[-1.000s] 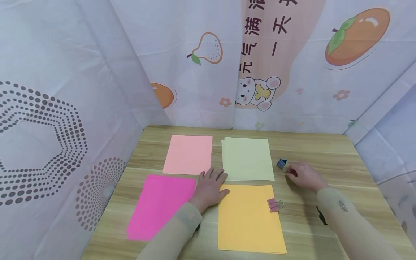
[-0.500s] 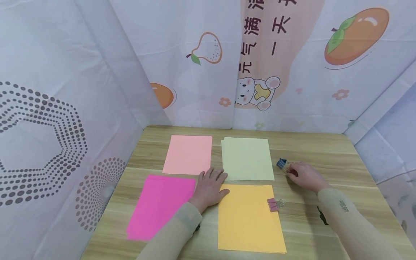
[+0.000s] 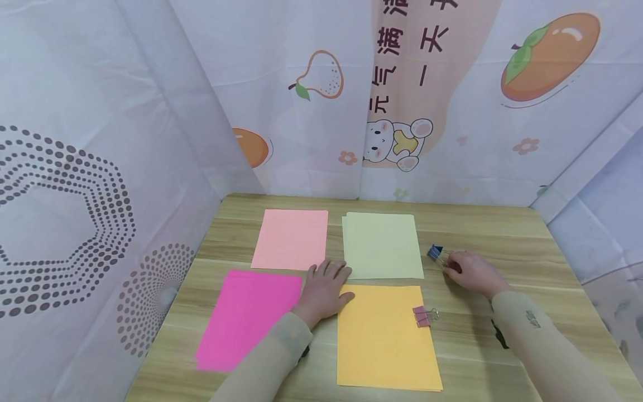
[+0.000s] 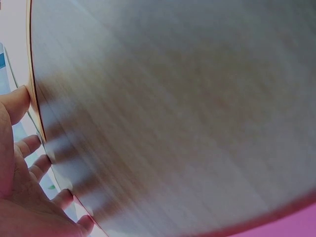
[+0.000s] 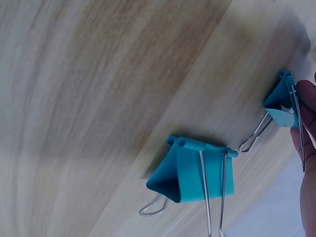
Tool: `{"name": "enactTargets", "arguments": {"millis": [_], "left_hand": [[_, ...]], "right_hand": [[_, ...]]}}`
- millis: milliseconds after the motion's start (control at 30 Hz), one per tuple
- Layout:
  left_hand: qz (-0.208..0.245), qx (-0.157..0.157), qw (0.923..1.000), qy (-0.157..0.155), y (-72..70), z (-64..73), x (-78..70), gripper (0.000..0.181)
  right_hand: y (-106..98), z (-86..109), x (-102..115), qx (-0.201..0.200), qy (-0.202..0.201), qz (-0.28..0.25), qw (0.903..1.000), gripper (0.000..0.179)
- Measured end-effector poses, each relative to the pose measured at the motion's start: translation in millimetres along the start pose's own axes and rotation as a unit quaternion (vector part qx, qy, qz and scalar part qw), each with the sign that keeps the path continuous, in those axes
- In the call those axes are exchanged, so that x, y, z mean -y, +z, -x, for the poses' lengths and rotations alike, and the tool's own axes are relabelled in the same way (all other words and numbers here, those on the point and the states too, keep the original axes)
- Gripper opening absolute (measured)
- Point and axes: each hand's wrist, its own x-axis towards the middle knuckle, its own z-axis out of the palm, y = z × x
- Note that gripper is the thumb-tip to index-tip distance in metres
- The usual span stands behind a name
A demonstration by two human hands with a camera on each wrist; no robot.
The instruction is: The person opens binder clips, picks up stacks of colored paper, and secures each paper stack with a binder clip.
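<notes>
Seemingly at the step of picking up a blue clip (image 3: 434,253), the right hand (image 3: 472,272) pinches it closely; the left hand (image 3: 324,291) lies spread, holding nothing. Lifting calls for steady fingers.

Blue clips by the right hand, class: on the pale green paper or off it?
Off: in the head view, bare tabletop shows between the blue clips and the pale green paper.

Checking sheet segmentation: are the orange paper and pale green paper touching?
Apart. The head view shows a thin strip of table between the pale green paper and the orange paper.
</notes>
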Motion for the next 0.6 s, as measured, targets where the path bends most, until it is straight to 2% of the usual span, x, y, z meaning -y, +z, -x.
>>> {"name": "enactTargets", "arguments": {"millis": [167, 300, 467, 600], "left_hand": [[0.003, -0.01, 0.9999, 0.006, -5.1, 2.1, -1.7, 0.059], [0.0, -0.025, 0.9996, 0.013, -6.8, 3.3, -2.5, 0.058], [-0.001, -0.018, 0.9998, 0.007, -1.8, 1.8, -1.3, 0.059], [-0.001, -0.017, 0.9998, 0.004, 1.1, 0.7, -0.2, 0.06]], "right_hand": [[-0.5, 0.4, -4.2, -0.003, 0.013, -0.018, 0.9997, 0.015], [-1.5, 1.6, -6.6, -0.005, 0.021, -0.03, 0.9993, 0.03], [-1.2, 3.0, -8.7, -0.001, 0.027, -0.035, 0.999, 0.05], [0.1, 3.1, -9.8, 0.001, 0.029, -0.033, 0.999, 0.056]]}}
